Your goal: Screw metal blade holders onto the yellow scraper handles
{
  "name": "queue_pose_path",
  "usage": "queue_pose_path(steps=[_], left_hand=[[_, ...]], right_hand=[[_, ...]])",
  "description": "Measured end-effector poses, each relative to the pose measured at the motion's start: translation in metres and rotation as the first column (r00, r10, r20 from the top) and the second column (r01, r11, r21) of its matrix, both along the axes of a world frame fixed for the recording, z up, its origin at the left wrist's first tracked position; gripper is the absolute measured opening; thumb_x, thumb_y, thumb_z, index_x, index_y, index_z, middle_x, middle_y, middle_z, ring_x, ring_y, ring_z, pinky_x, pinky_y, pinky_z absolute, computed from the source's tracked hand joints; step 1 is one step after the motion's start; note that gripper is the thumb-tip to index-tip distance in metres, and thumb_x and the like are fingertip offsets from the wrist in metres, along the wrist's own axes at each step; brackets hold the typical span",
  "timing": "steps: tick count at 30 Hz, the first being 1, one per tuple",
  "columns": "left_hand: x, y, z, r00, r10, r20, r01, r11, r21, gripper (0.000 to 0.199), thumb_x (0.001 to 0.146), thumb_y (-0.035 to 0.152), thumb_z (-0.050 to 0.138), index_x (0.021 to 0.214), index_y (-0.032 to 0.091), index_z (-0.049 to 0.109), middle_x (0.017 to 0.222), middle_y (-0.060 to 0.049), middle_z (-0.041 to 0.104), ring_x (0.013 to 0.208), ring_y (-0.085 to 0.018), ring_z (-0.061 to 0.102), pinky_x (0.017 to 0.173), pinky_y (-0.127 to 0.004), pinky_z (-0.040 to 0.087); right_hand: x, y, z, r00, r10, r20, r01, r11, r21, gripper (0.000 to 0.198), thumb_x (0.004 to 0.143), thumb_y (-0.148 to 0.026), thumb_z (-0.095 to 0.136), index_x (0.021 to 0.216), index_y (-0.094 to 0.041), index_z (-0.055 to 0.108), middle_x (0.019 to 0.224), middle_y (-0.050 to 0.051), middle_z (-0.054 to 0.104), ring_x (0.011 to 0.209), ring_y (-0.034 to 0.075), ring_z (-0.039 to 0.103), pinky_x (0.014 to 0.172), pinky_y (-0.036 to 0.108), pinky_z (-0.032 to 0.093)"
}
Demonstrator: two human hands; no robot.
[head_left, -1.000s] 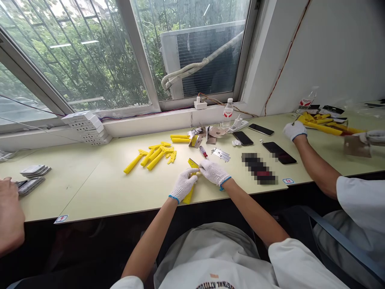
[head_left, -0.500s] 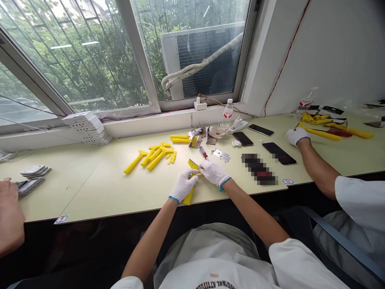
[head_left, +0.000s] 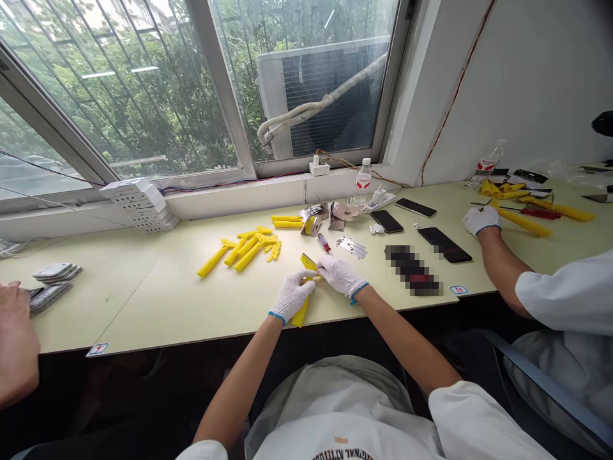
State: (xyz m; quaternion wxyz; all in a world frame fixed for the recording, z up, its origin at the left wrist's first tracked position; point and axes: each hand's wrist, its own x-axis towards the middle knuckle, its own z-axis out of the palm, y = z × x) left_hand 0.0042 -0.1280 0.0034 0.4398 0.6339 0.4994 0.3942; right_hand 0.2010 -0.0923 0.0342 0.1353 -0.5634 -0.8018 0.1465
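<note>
A yellow scraper [head_left: 301, 314] lies slanted near the table's front edge, its head with a metal edge pointing away from me. My left hand [head_left: 293, 295], in a white knit glove, is closed around its middle. Against the scraper's head, the fingertips of my gloved right hand [head_left: 341, 276] are pinched together; what sits between them is too small to make out. Just beyond my hands are a screwdriver [head_left: 324, 243] with a red and clear handle and several flat metal blades [head_left: 352, 246]. More yellow scraper parts [head_left: 249, 248] are piled to the left.
Phones [head_left: 444, 245] and a blurred-out dark item [head_left: 414, 269] lie to the right. Cardboard packaging [head_left: 335, 217] and a water bottle [head_left: 363, 182] stand at the back. A co-worker's gloved hand [head_left: 481, 220] is at far right, another person's hand [head_left: 14, 319] at far left.
My hands and the scraper stay almost exactly in place. At the right, the co-worker's gloved hand has shifted slightly to the right and a thin rod now shows by it.
</note>
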Motion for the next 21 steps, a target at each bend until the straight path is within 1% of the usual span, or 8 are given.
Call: queue_pose_path(steps=[4, 9, 14, 18, 21], left_hand=[[0.000, -0.001, 0.002, 1.000, -0.005, -0.002, 0.005, 1.000, -0.001, 0.036, 0.086, 0.031, 0.077, 0.119, 0.018, 0.085, 0.077, -0.002, 0.073, 0.075, -0.021, 0.068, 0.075, -0.033, 0.056], [-0.002, 0.002, -0.003, 1.000, -0.004, -0.009, 0.004, 1.000, 0.006, 0.038, 0.086, 0.028, 0.073, 0.121, 0.019, 0.084, 0.078, -0.001, 0.073, 0.076, -0.021, 0.068, 0.077, -0.032, 0.055], [-0.003, 0.004, -0.009, 1.000, -0.018, 0.006, 0.018, 1.000, -0.007, 0.041, 0.086, 0.023, 0.070, 0.124, 0.019, 0.083, 0.077, 0.000, 0.073, 0.075, -0.019, 0.069, 0.078, -0.032, 0.055], [-0.003, 0.004, -0.008, 0.999, -0.022, 0.025, 0.023, 1.000, -0.022, 0.040, 0.086, 0.023, 0.069, 0.124, 0.020, 0.082, 0.076, 0.000, 0.073, 0.075, -0.019, 0.069, 0.079, -0.031, 0.055], [-0.005, 0.004, -0.006, 0.998, -0.034, 0.054, 0.036, 0.999, -0.035, 0.039, 0.086, 0.023, 0.070, 0.123, 0.019, 0.081, 0.076, 0.000, 0.073, 0.075, -0.019, 0.069, 0.080, -0.032, 0.055]], right_hand=[[-0.001, 0.002, -0.001, 1.000, 0.021, -0.013, -0.021, 1.000, -0.021, 0.033, 0.109, -0.042, 0.065, 0.117, -0.011, 0.072, 0.115, 0.010, 0.071, 0.104, 0.017, 0.068, 0.098, 0.035, 0.058], [0.000, 0.001, 0.001, 0.999, 0.023, -0.040, -0.024, 0.999, -0.033, 0.033, 0.109, -0.042, 0.066, 0.118, -0.011, 0.072, 0.117, 0.011, 0.071, 0.105, 0.017, 0.067, 0.098, 0.034, 0.056], [0.002, -0.002, 0.003, 0.998, -0.007, -0.061, 0.005, 0.999, -0.032, 0.035, 0.108, -0.042, 0.067, 0.127, -0.012, 0.071, 0.125, 0.011, 0.070, 0.110, 0.019, 0.069, 0.100, 0.038, 0.060], [0.004, -0.007, 0.005, 0.997, -0.035, -0.072, 0.034, 0.999, -0.015, 0.044, 0.107, -0.044, 0.069, 0.139, -0.013, 0.067, 0.137, 0.013, 0.066, 0.120, 0.023, 0.068, 0.105, 0.043, 0.061], [0.005, -0.009, 0.006, 0.996, -0.044, -0.076, 0.043, 0.999, -0.018, 0.045, 0.107, -0.044, 0.069, 0.140, -0.013, 0.067, 0.137, 0.013, 0.066, 0.121, 0.023, 0.068, 0.105, 0.043, 0.061]])
